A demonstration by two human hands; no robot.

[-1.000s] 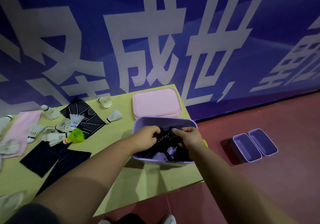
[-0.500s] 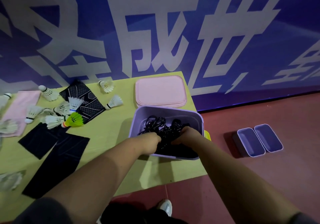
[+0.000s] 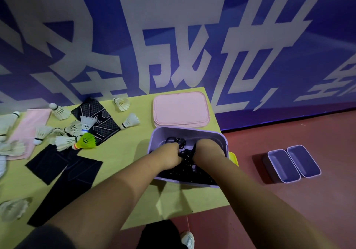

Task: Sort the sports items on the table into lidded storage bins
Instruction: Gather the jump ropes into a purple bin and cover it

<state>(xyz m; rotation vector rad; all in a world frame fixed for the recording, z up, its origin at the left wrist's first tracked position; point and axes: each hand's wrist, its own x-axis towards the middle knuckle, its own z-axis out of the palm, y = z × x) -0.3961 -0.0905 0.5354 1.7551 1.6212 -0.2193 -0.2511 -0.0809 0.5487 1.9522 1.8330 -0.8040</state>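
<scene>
We look down along both bare forearms, which reach forward side by side from the near edge of the yellow tabletop (image 3: 123,152) into a purple bin (image 3: 189,132) at its right end. Inside the bin, the left hand (image 3: 168,155) and the right hand (image 3: 209,152) sit knuckles-up, close together. Their fingers curl down into a tangled black cord (image 3: 185,156), and the fingertips are buried out of sight. The cord lies between and beneath the two hands, heaped toward the bin's near wall, with a few loops showing beyond the knuckles.

The step in hand looks like packing the cord down. The next move probably turns on the pink lids (image 3: 181,109), stacked flat just past the bin's far wall. They lie straight ahead of both hands, and neither is clearly nearer.

To the left, well apart from the bin, black cloths (image 3: 77,171), a green shuttlecock (image 3: 87,141) and white shuttlecocks (image 3: 129,121) are not yet sorted. Two small bins (image 3: 284,165) wait on the red floor at right.
</scene>
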